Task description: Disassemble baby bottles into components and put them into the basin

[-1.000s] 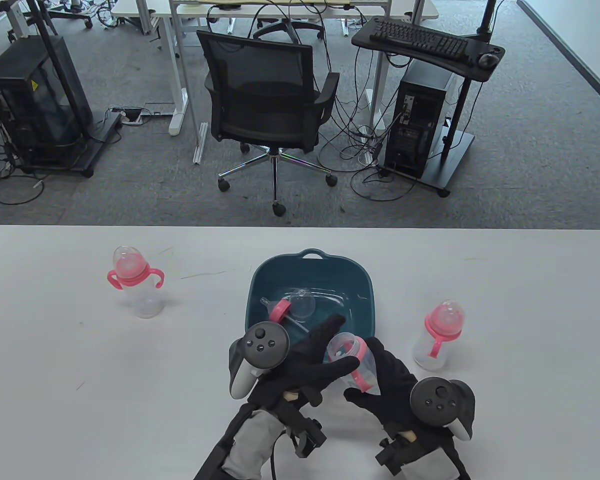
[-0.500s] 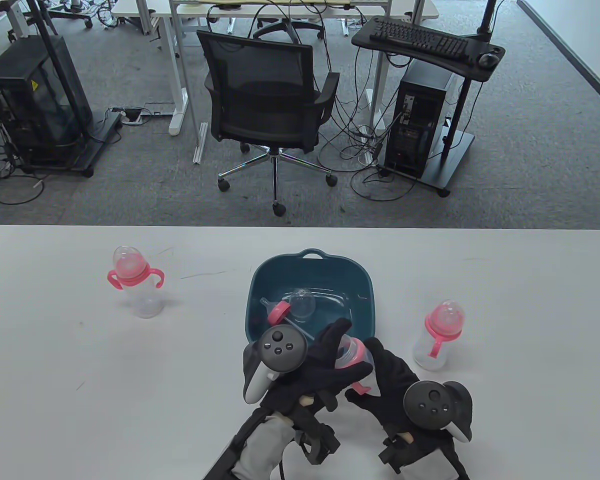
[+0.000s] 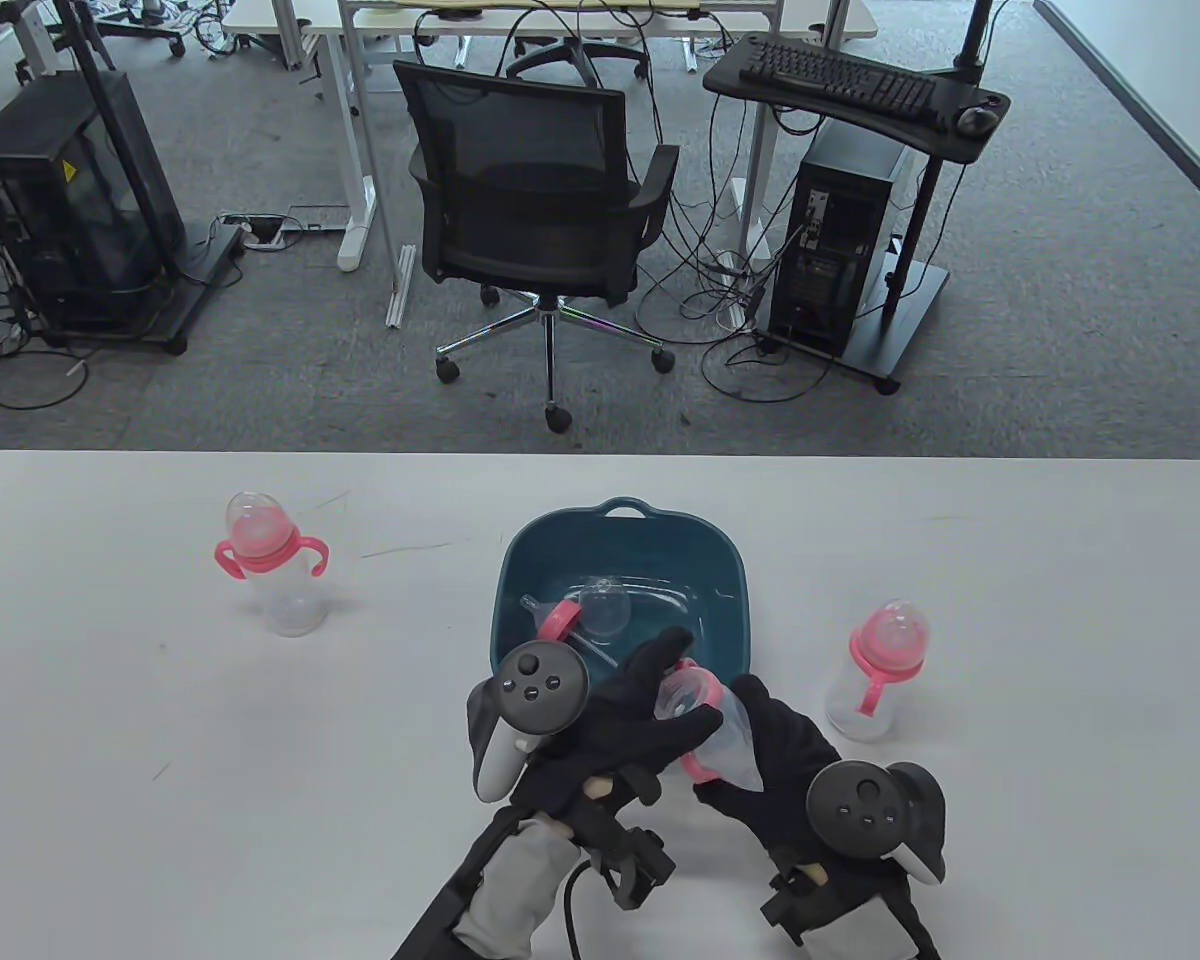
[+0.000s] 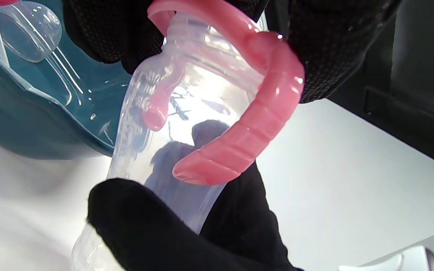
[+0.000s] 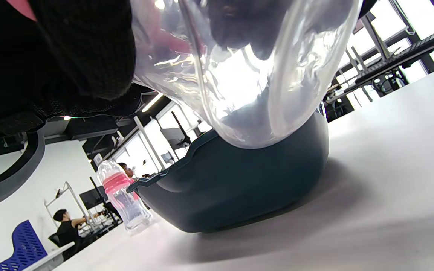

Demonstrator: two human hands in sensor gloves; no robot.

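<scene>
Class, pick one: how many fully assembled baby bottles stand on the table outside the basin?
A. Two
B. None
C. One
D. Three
A: one capped bottle stands left of the basin and another capped bottle stands to its right; the third, open bottle is held in the hands.

In the table view the left hand covers the near rim of the basin and part of the bottle. The bottle's base runs off the left wrist view's bottom edge.
</scene>
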